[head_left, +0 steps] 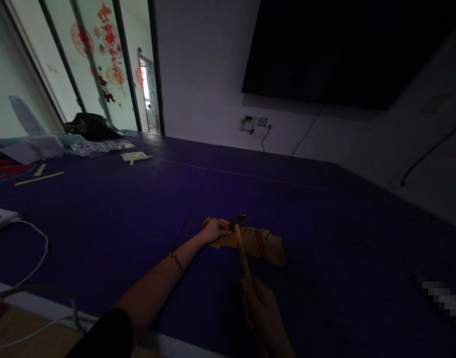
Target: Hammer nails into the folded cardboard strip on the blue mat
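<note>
My right hand (263, 308) is wrapped round the wooden handle of a hammer (243, 253). Its dark metal head reaches up beside the fingertips of my left hand (216, 230). That left hand lies over the left part of a tan, rough-edged piece (270, 244) with a red band across it, flat on the purple surface. The left fingers are drawn together close to the hammer head; whatever may be between them is too small or hidden to name. The material of the tan piece cannot be made out in this dim light.
The purple tabletop (138, 214) runs back to the wall under a dark screen (324, 49). At left are a white device (2, 218) with a cable, yellow strips (39, 179), a small white tray (134, 156) and a dark bag (89, 127). A pixelated patch (444, 298) sits at right.
</note>
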A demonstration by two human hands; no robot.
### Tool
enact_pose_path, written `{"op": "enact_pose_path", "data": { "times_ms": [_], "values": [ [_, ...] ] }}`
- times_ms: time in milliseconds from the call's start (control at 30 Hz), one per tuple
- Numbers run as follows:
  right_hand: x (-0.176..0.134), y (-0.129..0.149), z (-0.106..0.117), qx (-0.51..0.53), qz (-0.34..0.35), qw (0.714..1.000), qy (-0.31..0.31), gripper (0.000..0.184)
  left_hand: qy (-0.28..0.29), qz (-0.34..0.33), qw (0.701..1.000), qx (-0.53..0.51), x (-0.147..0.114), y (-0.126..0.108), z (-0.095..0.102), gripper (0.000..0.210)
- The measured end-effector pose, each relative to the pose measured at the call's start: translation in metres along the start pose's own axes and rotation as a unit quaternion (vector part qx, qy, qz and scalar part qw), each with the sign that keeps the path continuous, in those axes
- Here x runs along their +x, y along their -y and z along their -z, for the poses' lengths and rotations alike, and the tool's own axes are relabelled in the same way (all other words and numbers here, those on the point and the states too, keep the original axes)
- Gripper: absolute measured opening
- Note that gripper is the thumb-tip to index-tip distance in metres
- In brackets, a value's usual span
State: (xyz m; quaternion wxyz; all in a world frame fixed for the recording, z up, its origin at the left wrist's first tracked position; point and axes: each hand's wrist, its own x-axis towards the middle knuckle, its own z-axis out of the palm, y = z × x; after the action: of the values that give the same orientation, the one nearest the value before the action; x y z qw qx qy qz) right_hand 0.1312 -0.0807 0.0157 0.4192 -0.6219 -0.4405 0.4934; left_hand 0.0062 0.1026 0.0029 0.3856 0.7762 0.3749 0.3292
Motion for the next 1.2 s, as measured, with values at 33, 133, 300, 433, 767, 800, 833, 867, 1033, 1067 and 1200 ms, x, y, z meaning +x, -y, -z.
{"op": "enact_pose_path", "data": {
  "times_ms": [33, 133, 300, 433, 767, 800, 833, 867, 1033, 1067, 1200],
  "values": [
    [-0.001, 0.0, 0.0, 0.006, -0.002, 1.0, -0.003, 0.046, 0.0, -0.002, 1.0, -0.002, 0.0, 0.001, -0.001, 0.015],
    [-0.002, 0.0, 0.001, 0.017, 0.001, 1.0, -0.014, 0.047, -0.001, -0.007, 1.0, -0.007, 0.002, 0.004, -0.002, 0.012],
    [-0.004, 0.001, 0.004, 0.013, 0.022, 0.999, -0.034, 0.046, 0.002, -0.019, 1.0, -0.009, 0.004, 0.006, -0.004, 0.003],
    [-0.005, 0.002, 0.005, 0.032, 0.032, 0.997, -0.065, 0.046, -0.013, -0.012, 1.0, 0.004, 0.004, 0.005, -0.007, 0.008],
    [-0.005, 0.003, 0.005, 0.033, 0.014, 0.998, -0.058, 0.047, -0.06, 0.029, 0.997, 0.038, 0.004, -0.001, -0.019, 0.011],
    [-0.005, 0.003, 0.004, 0.033, 0.015, 0.998, -0.056, 0.047, -0.06, 0.031, 0.997, 0.039, 0.004, -0.001, -0.019, 0.01],
    [-0.005, 0.003, 0.004, 0.032, 0.015, 0.998, -0.054, 0.047, -0.061, 0.034, 0.997, 0.04, 0.004, -0.002, -0.02, 0.01],
    [-0.005, 0.003, 0.003, 0.03, 0.013, 0.998, -0.051, 0.047, -0.062, 0.038, 0.996, 0.041, 0.005, -0.002, -0.02, 0.01],
    [-0.003, 0.0, 0.002, 0.03, 0.003, 0.999, -0.035, 0.046, -0.073, 0.061, 0.994, 0.046, 0.007, -0.003, -0.022, 0.013],
    [-0.002, -0.001, 0.002, 0.027, 0.003, 0.999, -0.033, 0.046, -0.076, 0.066, 0.994, 0.047, 0.007, -0.003, -0.023, 0.013],
    [-0.002, -0.001, 0.001, 0.014, 0.006, 0.999, -0.041, 0.047, -0.089, 0.082, 0.992, 0.047, 0.007, -0.003, -0.025, 0.012]
  ]
}}
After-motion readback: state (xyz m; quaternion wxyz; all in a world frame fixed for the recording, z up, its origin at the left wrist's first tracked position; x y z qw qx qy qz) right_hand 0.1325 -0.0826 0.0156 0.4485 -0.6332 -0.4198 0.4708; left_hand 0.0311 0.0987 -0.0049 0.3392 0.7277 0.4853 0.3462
